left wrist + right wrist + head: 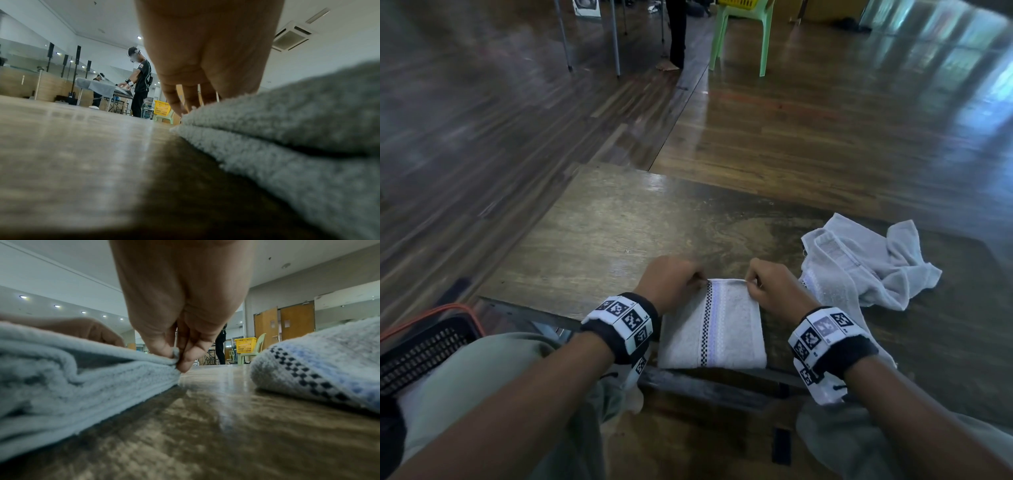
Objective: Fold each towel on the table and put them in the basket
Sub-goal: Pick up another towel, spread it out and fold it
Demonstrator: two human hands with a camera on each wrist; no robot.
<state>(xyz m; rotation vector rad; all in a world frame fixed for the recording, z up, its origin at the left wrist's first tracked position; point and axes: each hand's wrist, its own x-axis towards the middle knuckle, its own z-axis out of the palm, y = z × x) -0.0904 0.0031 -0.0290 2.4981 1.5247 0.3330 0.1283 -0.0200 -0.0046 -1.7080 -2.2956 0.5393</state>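
Observation:
A folded white towel (722,325) with a checkered stripe lies at the near edge of the wooden table (602,233). My left hand (674,284) pinches its far left corner, and in the left wrist view the left hand (183,112) has its fingertips on the towel (287,129) edge. My right hand (763,286) pinches the far right corner; the right wrist view shows the right hand (176,360) with thumb and fingers closed on the towel (72,378) layers. A crumpled white towel (866,260) lies to the right, seen close as the crumpled towel (320,369). A black basket (417,353) sits low at my left.
My knees are under the table's near edge. Beyond the table is open wooden floor, with a green chair (743,31) carrying a yellow basket (245,344) far off. Another person (140,81) stands at a distant table.

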